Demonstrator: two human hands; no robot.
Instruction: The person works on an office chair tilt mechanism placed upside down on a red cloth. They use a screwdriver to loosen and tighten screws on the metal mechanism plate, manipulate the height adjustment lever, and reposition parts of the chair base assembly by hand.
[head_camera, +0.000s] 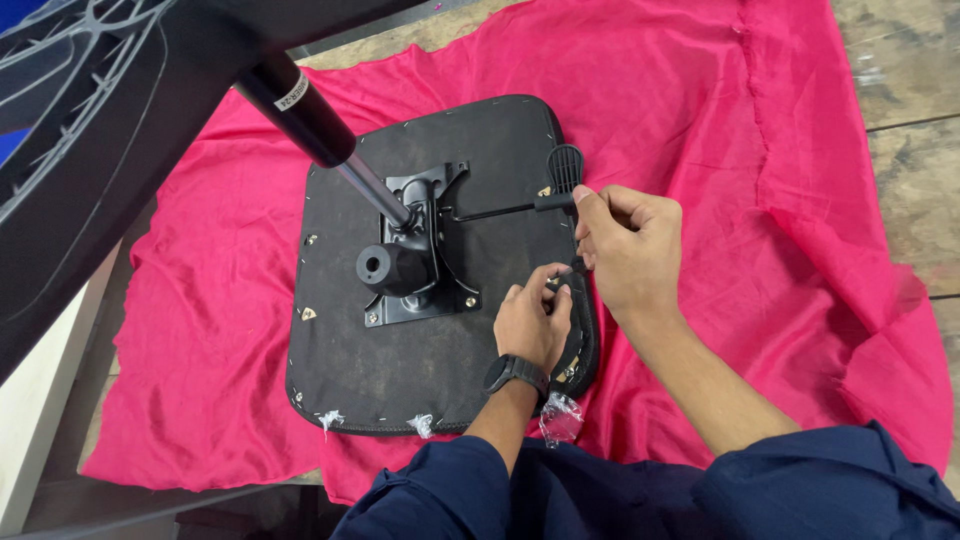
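Lying upside down on a pink cloth, a black chair seat is seen near the middle of the wooden tabletop, its underside turned up. The cloth is spread over most of the tabletop, and bare wood is left showing along the far and right edges. A black metal mounting plate is fixed at the centre of the seat, and a short black cylinder stands up from it. A thin lever runs from the plate toward the seat's right edge and ends in a ribbed black paddle. The far left corner is crowded by a dark chair base, from which a gas lift column bearing a small white label slants down to the plate. Scraps of clear plastic wrap cling to the seat's near edge.

A black armrest bracket is held against the seat's right edge. It is pinched at its top by the fingers of the left hand, on whose wrist a black watch is worn. The right hand is curled closed just above it, its fingertips meeting the same bracket near the lever's end. Both forearms are bare below dark blue sleeves at the near edge.
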